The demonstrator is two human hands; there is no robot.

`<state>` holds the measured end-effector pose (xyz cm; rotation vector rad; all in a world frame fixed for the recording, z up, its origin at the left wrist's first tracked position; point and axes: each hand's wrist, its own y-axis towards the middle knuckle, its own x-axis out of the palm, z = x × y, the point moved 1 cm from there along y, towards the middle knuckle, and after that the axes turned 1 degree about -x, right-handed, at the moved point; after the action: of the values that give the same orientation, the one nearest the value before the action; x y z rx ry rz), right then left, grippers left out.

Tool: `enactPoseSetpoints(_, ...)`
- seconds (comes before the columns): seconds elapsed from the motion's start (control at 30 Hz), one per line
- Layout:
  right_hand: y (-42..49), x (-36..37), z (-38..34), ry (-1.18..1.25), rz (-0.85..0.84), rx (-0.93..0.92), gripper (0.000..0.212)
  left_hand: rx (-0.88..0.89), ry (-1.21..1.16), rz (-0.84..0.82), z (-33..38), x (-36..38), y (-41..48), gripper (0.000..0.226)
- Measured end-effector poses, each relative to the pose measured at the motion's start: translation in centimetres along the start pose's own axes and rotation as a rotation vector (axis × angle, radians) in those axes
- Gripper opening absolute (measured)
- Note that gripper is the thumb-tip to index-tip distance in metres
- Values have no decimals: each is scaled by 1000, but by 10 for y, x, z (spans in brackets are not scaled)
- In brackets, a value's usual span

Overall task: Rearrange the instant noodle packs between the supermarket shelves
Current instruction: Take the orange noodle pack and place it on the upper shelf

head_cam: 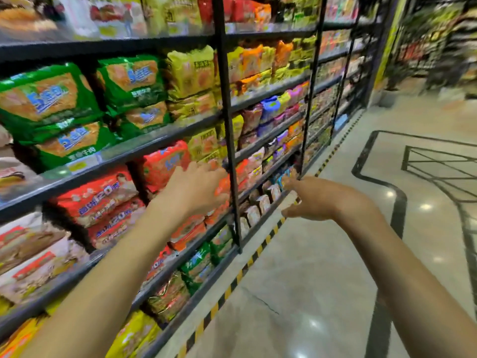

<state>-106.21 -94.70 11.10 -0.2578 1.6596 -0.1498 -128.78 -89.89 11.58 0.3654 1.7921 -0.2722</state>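
Shelves run along the left, stacked with instant noodle multipacks. Green packs lie on an upper tier, yellow packs beside them, red packs one tier lower. My left hand is stretched out with straight fingers against an orange-red pack on the red-pack tier, next to the black upright post. My right hand hovers in the aisle just right of the post, fingers spread and thumb down, holding nothing. The view is motion-blurred.
Lower tiers hold green and brown packs and small packs. A yellow-black striped strip marks the shelf foot. The shiny aisle floor stretches right, with black floor lines. More shelving stands far right.
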Motion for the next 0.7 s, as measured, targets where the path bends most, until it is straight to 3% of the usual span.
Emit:
enactPoseSetpoints(0.37,55,-36,116,-29,14,84,66,96,-71,-85,69,-25,134,59)
enactPoseSetpoints(0.7,143,-81,234,9,14,81,70,114,-73,-31,133,-65,275,52)
